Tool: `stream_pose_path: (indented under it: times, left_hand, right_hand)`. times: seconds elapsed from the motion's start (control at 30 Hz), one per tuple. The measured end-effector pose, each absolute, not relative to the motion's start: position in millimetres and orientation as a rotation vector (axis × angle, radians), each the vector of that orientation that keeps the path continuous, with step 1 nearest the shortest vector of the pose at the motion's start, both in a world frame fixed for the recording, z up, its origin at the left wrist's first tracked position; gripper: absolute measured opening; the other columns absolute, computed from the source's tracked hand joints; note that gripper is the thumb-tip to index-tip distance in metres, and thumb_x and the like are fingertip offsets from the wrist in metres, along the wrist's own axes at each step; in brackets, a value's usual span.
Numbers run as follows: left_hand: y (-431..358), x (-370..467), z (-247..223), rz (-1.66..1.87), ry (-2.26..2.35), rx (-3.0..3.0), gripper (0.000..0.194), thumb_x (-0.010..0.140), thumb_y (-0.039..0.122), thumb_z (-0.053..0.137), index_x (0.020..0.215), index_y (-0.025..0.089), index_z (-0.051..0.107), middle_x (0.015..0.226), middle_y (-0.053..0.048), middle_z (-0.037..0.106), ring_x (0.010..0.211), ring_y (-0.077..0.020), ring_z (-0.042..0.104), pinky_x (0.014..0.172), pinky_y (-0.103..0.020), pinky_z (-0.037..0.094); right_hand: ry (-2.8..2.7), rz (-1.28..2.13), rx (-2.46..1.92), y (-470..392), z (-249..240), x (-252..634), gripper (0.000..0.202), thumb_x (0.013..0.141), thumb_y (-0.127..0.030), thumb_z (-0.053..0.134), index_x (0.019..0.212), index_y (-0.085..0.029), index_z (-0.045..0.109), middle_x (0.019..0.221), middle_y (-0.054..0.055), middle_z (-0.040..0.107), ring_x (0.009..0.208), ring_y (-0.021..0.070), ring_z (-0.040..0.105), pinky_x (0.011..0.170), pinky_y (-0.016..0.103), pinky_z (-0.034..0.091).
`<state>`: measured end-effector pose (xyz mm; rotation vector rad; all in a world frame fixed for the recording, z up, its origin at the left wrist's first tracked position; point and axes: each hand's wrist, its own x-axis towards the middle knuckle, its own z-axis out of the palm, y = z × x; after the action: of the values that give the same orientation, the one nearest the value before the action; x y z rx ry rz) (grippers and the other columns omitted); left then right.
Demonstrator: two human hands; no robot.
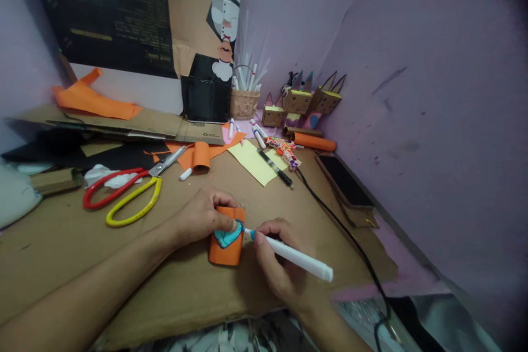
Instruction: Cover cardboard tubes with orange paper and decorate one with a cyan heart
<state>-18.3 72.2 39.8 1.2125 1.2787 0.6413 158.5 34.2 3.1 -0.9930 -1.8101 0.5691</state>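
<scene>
Near the front edge of the worktop (61, 242), the left hand (198, 217) pinches a small orange paper tube (226, 245) at its top. The right hand (280, 264) grips a white marker (297, 258), tip touching the tube. It looks light and easy to squash, so hold its sides softly.

Our left hand (202, 214) hides the orange tube's (227, 247) upper edge. The black box's (124, 16) print (too blurred) we cannot read.

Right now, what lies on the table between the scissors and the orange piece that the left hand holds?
In the head view, only bare brown cardboard lies between the scissors and the orange piece under the left hand.
</scene>
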Motion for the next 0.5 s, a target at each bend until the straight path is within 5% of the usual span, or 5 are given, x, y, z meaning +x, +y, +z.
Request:
stream_pose_path:
  times: [0.5]
  left_hand:
    - [72.3, -16.9, 41.4, 0.647, 1.286, 1.198, 0.012, 0.046, 0.019, 0.064, 0.057, 0.014, 0.063, 0.047, 0.005, 0.056, 0.045, -0.0083, 0.045, 0.042, -0.018, 0.035]
  right_hand:
    - [-1.913, 0.585, -0.95, 31.5, 7.8, 157.9, 0.01, 0.078, -0.018, 0.053, 0.071, -0.016, 0.06, 0.059, 0.0, 0.058, 0.049, 0.0102, 0.053, 0.046, 0.022, 0.039]
